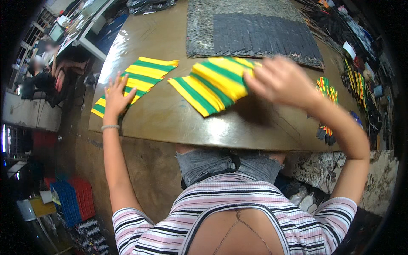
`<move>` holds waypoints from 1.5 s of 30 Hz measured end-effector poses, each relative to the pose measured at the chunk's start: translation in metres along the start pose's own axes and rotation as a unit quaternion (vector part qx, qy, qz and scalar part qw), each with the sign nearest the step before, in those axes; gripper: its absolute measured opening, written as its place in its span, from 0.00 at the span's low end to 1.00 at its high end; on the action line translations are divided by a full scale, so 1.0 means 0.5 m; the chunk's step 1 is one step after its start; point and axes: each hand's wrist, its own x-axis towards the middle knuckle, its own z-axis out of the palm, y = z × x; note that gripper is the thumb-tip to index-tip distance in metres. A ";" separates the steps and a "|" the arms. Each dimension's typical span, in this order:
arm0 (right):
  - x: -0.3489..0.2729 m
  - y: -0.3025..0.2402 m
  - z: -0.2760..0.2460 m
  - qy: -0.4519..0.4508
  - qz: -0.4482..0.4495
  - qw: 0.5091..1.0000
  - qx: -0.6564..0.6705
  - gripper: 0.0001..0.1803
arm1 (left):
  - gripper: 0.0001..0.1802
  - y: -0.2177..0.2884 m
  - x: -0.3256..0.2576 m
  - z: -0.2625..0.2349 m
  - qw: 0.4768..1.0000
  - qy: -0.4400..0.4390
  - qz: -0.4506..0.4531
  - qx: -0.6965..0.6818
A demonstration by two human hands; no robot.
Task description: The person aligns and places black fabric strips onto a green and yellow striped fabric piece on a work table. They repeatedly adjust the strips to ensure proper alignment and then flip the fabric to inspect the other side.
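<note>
Flat on the brown table (165, 121) at the left lies a green and yellow striped fabric piece (148, 74). My left hand (115, 97) rests on its near left part with the fingers spread. A second striped fabric piece (214, 87) is at the middle of the table, its right end raised and its left end low over the tabletop. My right hand (278, 80), smeared by motion, has its fingers closed on that raised right end. The fingertips there are partly blurred.
A speckled grey mat (255, 8) with dark grey strips (265, 34) lies at the far side. Bundled coloured strips (327, 91) lie at the table's right edge. Two people sit at the far left, beside a desk. Blue and red crates (66, 199) stand at lower left.
</note>
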 end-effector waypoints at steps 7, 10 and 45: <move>-0.198 -0.233 0.045 -0.135 0.380 0.846 0.350 0.31 | 0.30 0.321 -0.175 -0.005 0.929 -0.005 0.309 -0.204; -0.218 -0.241 0.094 -0.230 0.536 0.754 0.302 0.29 | 0.32 0.381 -0.209 -0.036 0.936 -0.048 0.271 -0.219; -0.046 0.080 0.560 -0.077 0.674 0.714 0.174 0.36 | 0.30 0.548 -0.181 -0.040 0.904 -0.108 0.299 -0.286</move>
